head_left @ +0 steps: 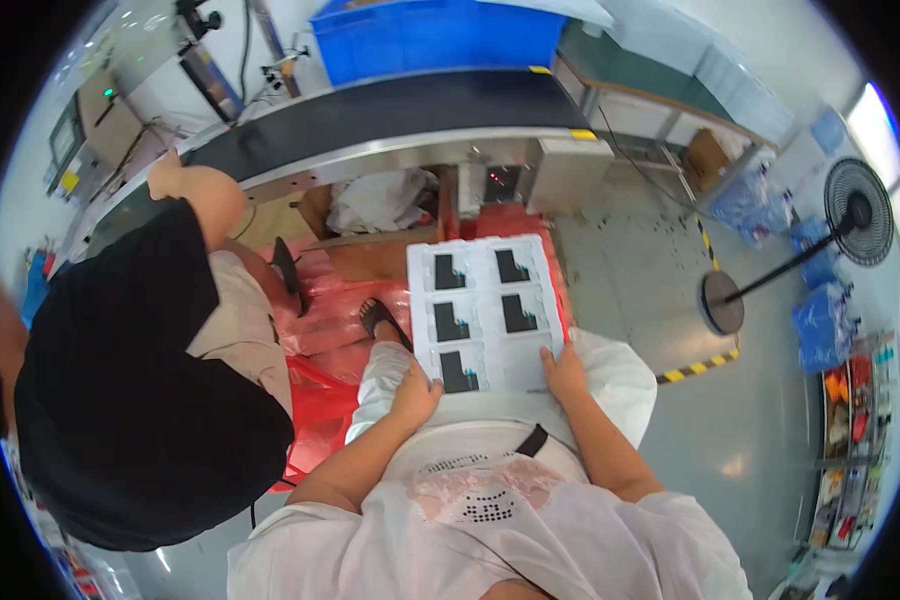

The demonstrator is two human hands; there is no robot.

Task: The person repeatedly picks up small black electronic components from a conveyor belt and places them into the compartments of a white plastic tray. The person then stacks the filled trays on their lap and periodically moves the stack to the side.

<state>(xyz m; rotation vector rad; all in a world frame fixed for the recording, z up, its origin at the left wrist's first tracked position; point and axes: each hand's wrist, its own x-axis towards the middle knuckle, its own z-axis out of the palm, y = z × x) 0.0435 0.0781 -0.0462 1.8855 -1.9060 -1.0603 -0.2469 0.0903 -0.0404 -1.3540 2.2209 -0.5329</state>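
A white tray (483, 305) with moulded compartments rests over my lap, its near edge close to my body. Several thin black rectangular parts (450, 322) lie in its compartments, each with a small bluish strip at one side. The near right compartment holds no black part. My left hand (416, 396) grips the tray's near left corner, fingers closed on the edge. At the near right corner my right hand (566, 374) holds the tray, with the thumb on top and the other fingers hidden below.
A black conveyor belt (390, 118) runs across in front, with a blue bin (435, 40) behind it. On my left sits a person in black (140, 390), an arm by the belt. Red plastic sheeting (330, 330) covers the floor; a standing fan (858, 212) is at right.
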